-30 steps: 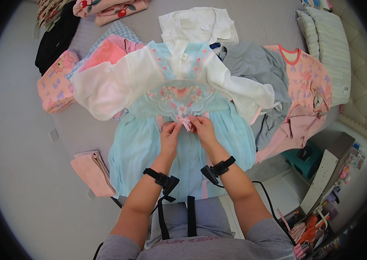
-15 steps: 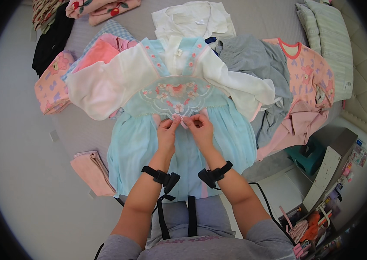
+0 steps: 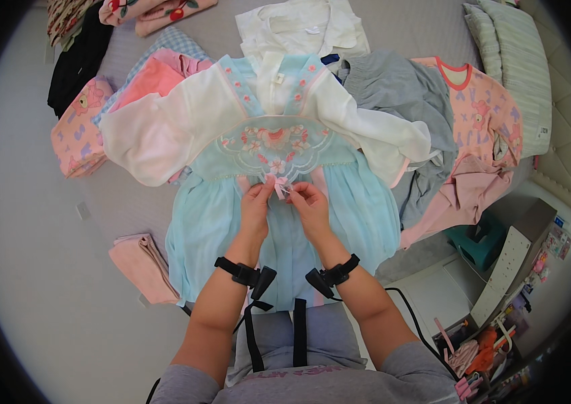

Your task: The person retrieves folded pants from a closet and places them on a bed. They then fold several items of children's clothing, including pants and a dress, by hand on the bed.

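Note:
A light blue and white dress [image 3: 225, 209] with pink flower embroidery lies spread on the bed, its white sleeves out to both sides. Just below the embroidery hangs a small pink ribbon bow [image 3: 280, 187]. My left hand [image 3: 256, 200] pinches the bow from its left side. With thumb and forefinger, my right hand [image 3: 309, 202] grips the right part of the same ribbon. Both wrists wear black straps with small black devices.
Around the dress on the bed [image 3: 225, 30] lie grey trousers [image 3: 403, 101], a pink patterned top [image 3: 477, 101], a white garment [image 3: 299, 30] and folded pink cloth [image 3: 140, 266]. Striped pillows [image 3: 518, 74] lean by the padded headboard. A teal stool [image 3: 481, 239] stands at the right.
The fingers have shifted slightly on the ribbon, and more of the pink bow shows between my hands. My right hand sits a little lower. The dress stays spread out.

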A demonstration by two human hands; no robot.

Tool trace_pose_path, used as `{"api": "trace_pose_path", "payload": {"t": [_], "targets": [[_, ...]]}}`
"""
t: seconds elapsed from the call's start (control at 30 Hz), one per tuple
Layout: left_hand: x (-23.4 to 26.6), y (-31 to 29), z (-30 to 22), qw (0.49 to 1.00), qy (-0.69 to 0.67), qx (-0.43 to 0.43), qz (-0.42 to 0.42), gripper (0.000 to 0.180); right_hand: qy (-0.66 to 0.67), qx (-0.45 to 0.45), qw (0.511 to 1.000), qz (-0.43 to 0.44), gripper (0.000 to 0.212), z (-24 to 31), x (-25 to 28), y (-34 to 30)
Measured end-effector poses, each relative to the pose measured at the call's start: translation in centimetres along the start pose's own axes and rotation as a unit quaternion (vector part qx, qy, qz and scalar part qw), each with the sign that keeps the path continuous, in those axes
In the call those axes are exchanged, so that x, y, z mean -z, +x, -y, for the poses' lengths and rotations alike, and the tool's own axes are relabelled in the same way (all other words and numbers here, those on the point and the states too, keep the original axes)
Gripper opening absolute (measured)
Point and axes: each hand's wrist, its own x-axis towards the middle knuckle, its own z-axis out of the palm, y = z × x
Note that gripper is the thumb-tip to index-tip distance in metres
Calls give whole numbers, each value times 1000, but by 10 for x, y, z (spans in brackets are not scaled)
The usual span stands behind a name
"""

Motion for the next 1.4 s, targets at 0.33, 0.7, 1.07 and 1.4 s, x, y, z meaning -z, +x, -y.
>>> {"api": "trace_pose_path", "payload": {"t": [0.33, 0.7, 1.07, 1.4], "targets": [[6, 0, -23, 995, 36, 78, 43, 22, -467, 309, 823, 94, 19, 15, 2, -4], [9, 4, -24, 993, 68, 90, 41, 20, -440, 362, 821, -36, 14, 24, -2, -13], [15, 8, -16, 992, 87, 75, 52, 22, -369, 129, 920, -43, 14, 0, -2, -5], [8, 7, -20, 991, 73, 97, 54, 24, -480, 247, 836, -98, 21, 32, -8, -21]]}}
